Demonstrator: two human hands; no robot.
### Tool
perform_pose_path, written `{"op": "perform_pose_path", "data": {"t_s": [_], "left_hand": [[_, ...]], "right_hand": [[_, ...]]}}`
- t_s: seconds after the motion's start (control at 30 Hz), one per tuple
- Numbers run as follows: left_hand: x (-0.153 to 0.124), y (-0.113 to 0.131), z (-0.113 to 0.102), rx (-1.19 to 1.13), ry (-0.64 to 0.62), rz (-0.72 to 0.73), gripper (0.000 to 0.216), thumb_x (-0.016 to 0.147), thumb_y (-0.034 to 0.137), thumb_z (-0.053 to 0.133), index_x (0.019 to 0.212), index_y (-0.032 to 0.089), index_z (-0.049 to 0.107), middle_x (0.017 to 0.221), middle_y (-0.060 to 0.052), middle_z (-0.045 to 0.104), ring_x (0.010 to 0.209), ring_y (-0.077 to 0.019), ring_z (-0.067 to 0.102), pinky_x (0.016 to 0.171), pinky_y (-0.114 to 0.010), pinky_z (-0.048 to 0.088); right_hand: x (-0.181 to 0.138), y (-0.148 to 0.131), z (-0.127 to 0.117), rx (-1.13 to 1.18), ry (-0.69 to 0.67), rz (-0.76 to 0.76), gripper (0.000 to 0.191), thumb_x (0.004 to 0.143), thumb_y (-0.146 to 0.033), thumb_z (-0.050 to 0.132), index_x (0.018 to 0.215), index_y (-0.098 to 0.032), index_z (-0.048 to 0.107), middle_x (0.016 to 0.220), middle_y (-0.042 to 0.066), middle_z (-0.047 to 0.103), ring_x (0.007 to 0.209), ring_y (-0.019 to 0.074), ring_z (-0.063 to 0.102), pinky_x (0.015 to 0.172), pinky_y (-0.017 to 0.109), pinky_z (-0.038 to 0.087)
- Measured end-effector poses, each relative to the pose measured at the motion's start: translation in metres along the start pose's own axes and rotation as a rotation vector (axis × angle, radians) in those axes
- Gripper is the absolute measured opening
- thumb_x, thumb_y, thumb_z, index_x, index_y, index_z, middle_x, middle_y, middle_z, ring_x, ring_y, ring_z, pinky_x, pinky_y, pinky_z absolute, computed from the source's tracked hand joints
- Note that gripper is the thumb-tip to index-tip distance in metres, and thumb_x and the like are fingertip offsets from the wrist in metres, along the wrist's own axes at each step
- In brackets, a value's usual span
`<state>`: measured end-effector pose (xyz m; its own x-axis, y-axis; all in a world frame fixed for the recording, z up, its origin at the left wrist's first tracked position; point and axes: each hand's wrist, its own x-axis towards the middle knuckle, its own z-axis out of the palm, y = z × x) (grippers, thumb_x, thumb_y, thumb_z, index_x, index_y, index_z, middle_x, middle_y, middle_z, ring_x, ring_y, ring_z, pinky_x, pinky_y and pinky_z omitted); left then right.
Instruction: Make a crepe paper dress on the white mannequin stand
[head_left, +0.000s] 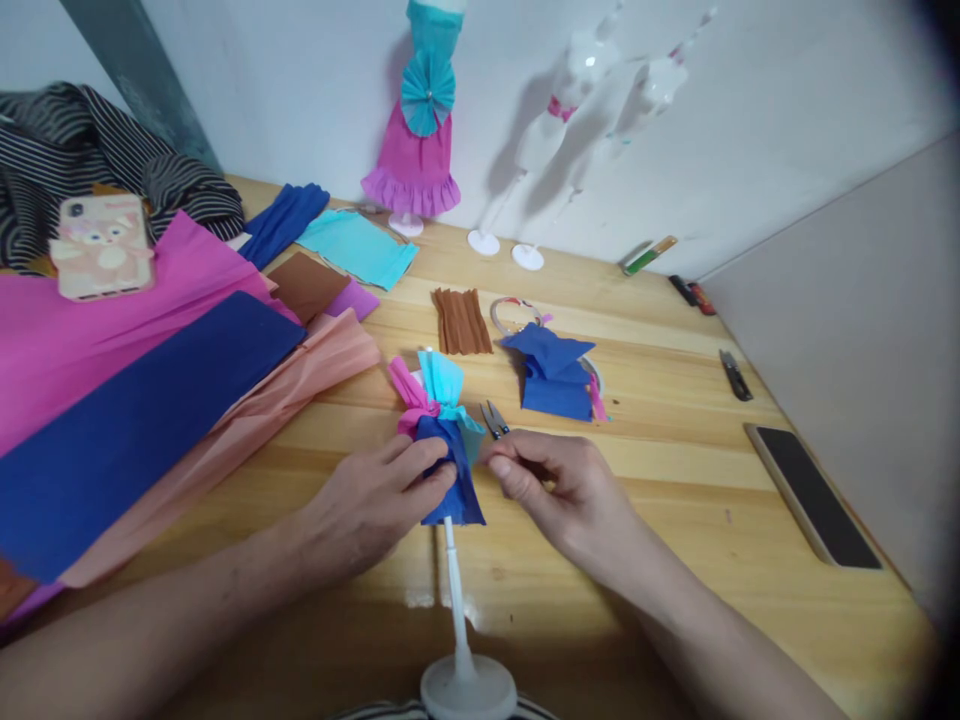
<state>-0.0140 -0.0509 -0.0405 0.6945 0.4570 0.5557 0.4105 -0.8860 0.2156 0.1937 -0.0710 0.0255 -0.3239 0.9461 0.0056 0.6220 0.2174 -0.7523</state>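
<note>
Blue material (466,497) gripped by left hand (375,500); right hand (568,495) pinched closed, contents unclear, well inside surface's (660,450) right edge. Likely fitting step; next needs steady hold.

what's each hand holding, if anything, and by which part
The left hand holds, by its left side, the blue paper on the stand; whether the right hand holds anything cannot be told.

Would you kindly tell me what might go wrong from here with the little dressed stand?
The snips show open blades close to the right hand, so an unwary move could nick it. The blue wrap under the left hand might crease or slip if pressed unevenly.
</note>
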Motion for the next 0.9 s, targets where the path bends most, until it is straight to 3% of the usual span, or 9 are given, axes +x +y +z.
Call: {"op": "perform_pose_path", "data": {"t_s": [0.17,0.33,0.47,0.77,0.9], "left_hand": [[0.0,0.001,0.0,0.018,-0.026,-0.008,0.018,0.094,0.015,0.038,0.1,0.015,0.055,0.1,-0.006,0.062,0.079,-0.0138,0.059,0.064,-0.023,0.052],[0.002,0.0,-0.003,0.003,0.043,0.018,0.026,0.095,0.013,0.03,0.108,0.013,0.053,0.098,-0.007,0.065,0.079,-0.0132,0.061,0.069,-0.023,0.054],[0.002,-0.001,-0.003,-0.026,0.101,0.029,0.026,0.094,0.011,0.032,0.107,0.011,0.054,0.097,-0.01,0.067,0.084,-0.0145,0.062,0.072,-0.025,0.056],[0.002,-0.001,-0.004,-0.001,0.057,0.11,0.025,0.093,0.009,0.035,0.096,0.009,0.06,0.097,-0.01,0.067,0.078,-0.0154,0.061,0.07,-0.027,0.057],[0.008,0.001,-0.011,0.003,0.11,0.148,0.026,0.093,0.006,0.034,0.092,0.007,0.06,0.089,-0.011,0.069,0.074,-0.0155,0.062,0.066,-0.027,0.058]], "right_hand": [[0.002,0.002,0.002,-0.002,-0.078,-0.064,0.028,0.092,-0.02,0.045,0.069,-0.016,0.06,0.06,-0.001,0.058,0.054,0.0098,0.051,0.052,0.02,0.038],[0.003,0.014,0.008,-0.034,0.061,-0.065,0.016,0.087,-0.016,0.052,0.087,-0.015,0.067,0.075,0.003,0.07,0.064,0.0133,0.063,0.059,0.022,0.048],[0.004,0.024,0.016,-0.078,0.092,-0.126,0.02,0.086,-0.014,0.052,0.098,-0.015,0.069,0.089,0.009,0.073,0.078,0.0182,0.069,0.069,0.028,0.055],[0.003,0.026,0.03,-0.138,0.177,-0.208,0.025,0.086,-0.014,0.054,0.107,-0.013,0.069,0.088,0.011,0.072,0.076,0.0185,0.07,0.067,0.029,0.058],[0.002,0.026,0.032,-0.133,0.192,-0.218,0.027,0.086,-0.016,0.055,0.11,-0.016,0.069,0.088,0.01,0.073,0.074,0.0185,0.069,0.065,0.03,0.059]]}}
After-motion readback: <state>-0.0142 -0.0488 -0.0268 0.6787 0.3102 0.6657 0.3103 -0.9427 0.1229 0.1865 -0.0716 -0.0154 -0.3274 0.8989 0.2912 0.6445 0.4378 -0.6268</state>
